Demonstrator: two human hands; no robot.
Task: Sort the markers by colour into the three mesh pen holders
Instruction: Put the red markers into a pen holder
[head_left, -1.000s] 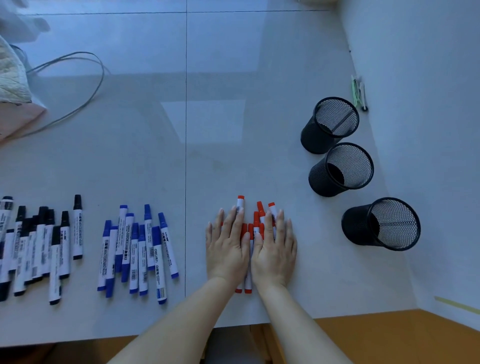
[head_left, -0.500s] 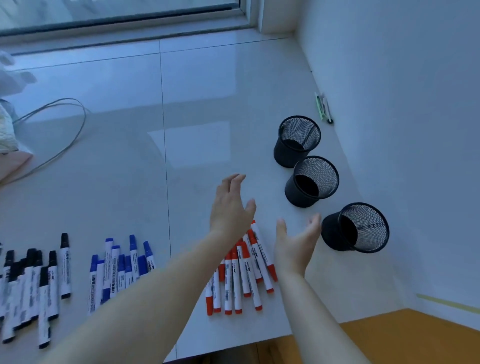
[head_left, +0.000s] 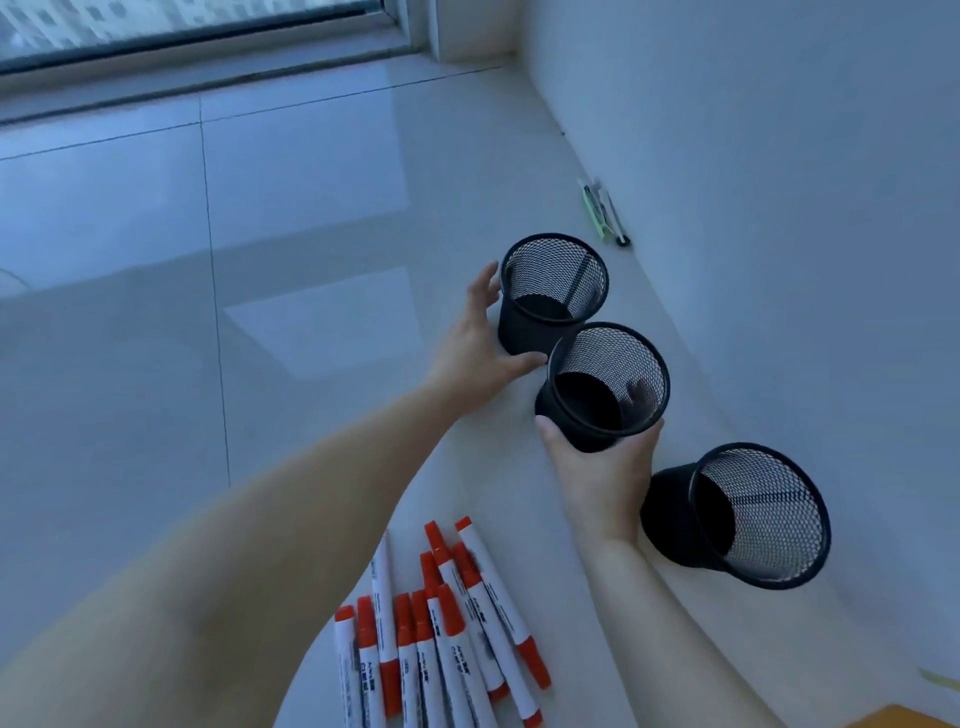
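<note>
Near the wall at the right of the pale worktop (head_left: 311, 218), three black mesh pen holders stand in a row: the far holder (head_left: 551, 293), the middle holder (head_left: 602, 387) and the near holder (head_left: 737, 517), the first two almost touching, the third a little apart. The left hand (head_left: 475, 340) cups the far holder's side wall, fingers spread along it and thumb at its base; whether the grip is closed firmly cannot be told. The right hand (head_left: 605, 462) holds the middle holder low on its wall, thumb on one side and fingers curled round the other, seen through the mesh. All three holders appear empty. The red markers (head_left: 441, 639) lie side by side at the near edge, not yet sorted. Such holders are judged light, stiff and easily tipped; the lower wall is the steadier place to take hold. The markers are likely light, smooth and prone to roll; their barrels carry small print, too blurred to read. A green pen (head_left: 595, 210) lies by the wall.
</note>
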